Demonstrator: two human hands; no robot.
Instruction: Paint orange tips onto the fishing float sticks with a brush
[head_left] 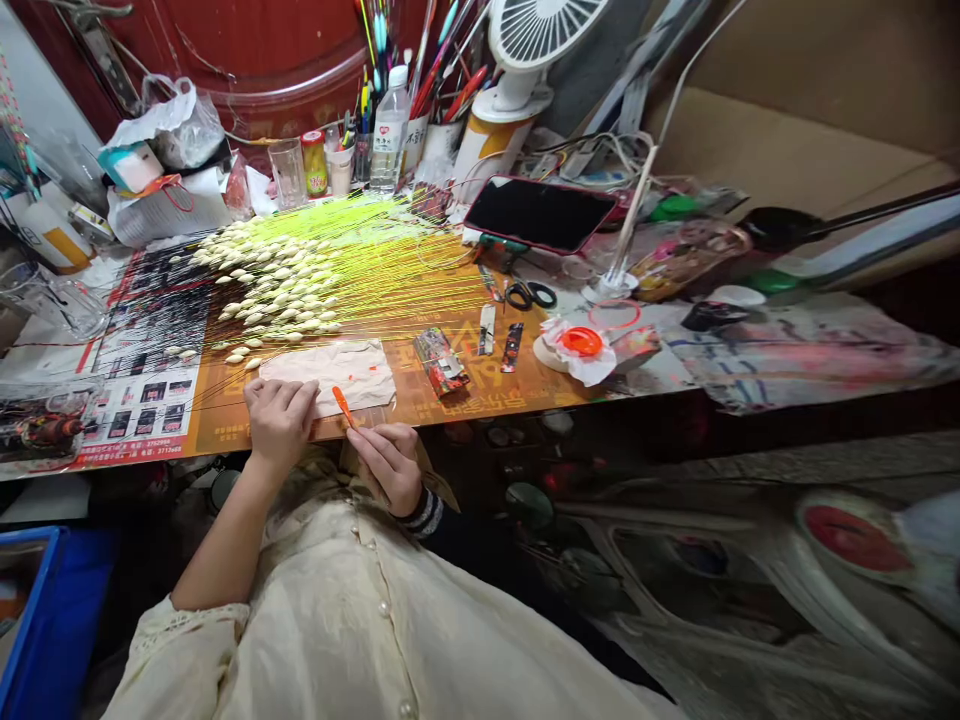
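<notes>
My left hand point(281, 415) rests at the table's front edge, fingers curled together over the left end of a pale cloth point(367, 372). What lies under those fingers is hidden. My right hand point(388, 462) is closed on a thin, bright orange stick point(342, 405), which points up and away over the cloth's near part. Small orange marks show on the cloth. Beyond it lie many fishing floats point(281, 290) with cream bodies, dark stems and yellow-green tips. A small, dark patterned packet point(441, 362) is to the right of the cloth.
On the right are black-handled scissors point(531, 294), a dish of orange paint point(581, 342) on white paper and a propped phone point(540, 213). A water bottle point(390, 130) and a white fan point(517, 75) stand behind. A blue crate point(45, 610) is at lower left.
</notes>
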